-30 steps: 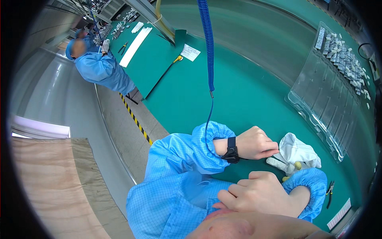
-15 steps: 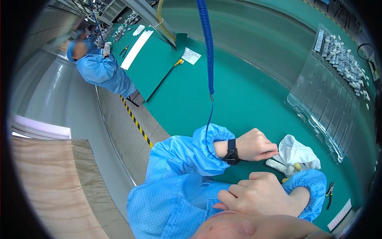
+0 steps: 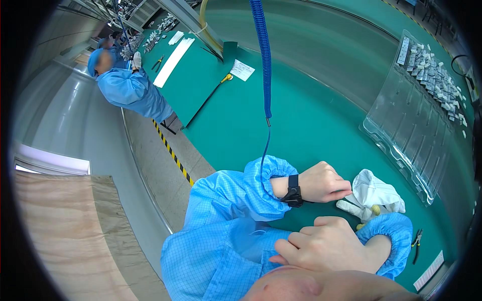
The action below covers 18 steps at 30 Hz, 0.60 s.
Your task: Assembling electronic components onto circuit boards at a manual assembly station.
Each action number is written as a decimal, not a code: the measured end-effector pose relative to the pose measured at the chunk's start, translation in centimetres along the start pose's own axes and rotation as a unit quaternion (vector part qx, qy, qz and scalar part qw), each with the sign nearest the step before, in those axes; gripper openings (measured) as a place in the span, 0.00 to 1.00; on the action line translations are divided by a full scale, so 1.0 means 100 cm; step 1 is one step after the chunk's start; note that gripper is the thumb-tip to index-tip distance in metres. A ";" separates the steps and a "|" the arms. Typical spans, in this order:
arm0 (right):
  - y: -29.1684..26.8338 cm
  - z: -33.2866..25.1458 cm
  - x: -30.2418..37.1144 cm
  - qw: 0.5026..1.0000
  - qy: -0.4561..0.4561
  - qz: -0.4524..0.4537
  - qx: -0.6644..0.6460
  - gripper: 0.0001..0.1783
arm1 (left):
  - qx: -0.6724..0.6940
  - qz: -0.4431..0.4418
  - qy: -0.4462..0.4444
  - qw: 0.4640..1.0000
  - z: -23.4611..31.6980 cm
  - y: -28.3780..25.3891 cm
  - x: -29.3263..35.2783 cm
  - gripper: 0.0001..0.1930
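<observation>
My left hand [image 3: 321,183] rests on the green bench [image 3: 311,115] with its fingers curled shut, its fingertips touching a crumpled white glove [image 3: 376,189]. A black wrist strap [image 3: 293,190] sits on that wrist, and a blue coiled cord [image 3: 262,60] rises from it. My right hand [image 3: 326,246] is bent back toward my chest, fingers curled against my blue smock [image 3: 221,251]. I see nothing held in it. Small yellow bits [image 3: 374,210] lie under the glove.
A clear compartment tray [image 3: 416,125] with several small grey parts [image 3: 437,75] lies at the right. Small pliers [image 3: 416,246] and a white strip [image 3: 429,271] lie near the bench's front edge. A co-worker in blue [image 3: 130,90] works at the far bench, beyond a yellow-black floor line [image 3: 173,155].
</observation>
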State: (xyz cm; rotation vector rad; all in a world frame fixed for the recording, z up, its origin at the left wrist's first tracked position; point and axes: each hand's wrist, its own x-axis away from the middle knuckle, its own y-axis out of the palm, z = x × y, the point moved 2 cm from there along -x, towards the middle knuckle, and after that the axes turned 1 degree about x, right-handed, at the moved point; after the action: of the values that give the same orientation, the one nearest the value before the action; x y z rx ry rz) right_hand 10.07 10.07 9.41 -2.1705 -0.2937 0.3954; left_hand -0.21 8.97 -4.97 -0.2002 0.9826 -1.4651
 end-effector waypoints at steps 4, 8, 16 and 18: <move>-0.003 0.000 0.000 1.000 0.001 -0.004 0.007 0.17 | -0.002 0.003 0.002 1.000 0.000 0.000 -0.001 0.05; 0.000 -0.003 -0.001 1.000 -0.007 -0.005 0.013 0.17 | -0.009 0.001 -0.003 1.000 0.003 -0.001 0.002 0.05; 0.001 -0.004 -0.004 0.999 0.016 0.042 0.023 0.13 | -0.003 -0.001 -0.005 1.000 0.004 0.000 0.007 0.04; -0.002 -0.003 -0.002 0.997 0.037 0.055 0.048 0.10 | -0.008 -0.007 0.001 1.000 0.004 -0.001 0.005 0.04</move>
State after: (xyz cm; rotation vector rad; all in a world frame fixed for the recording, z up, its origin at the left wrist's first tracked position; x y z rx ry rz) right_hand 9.99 9.87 9.74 -2.1077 -0.1112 0.3812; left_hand -0.06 8.33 -4.88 -0.2179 0.9971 -1.4698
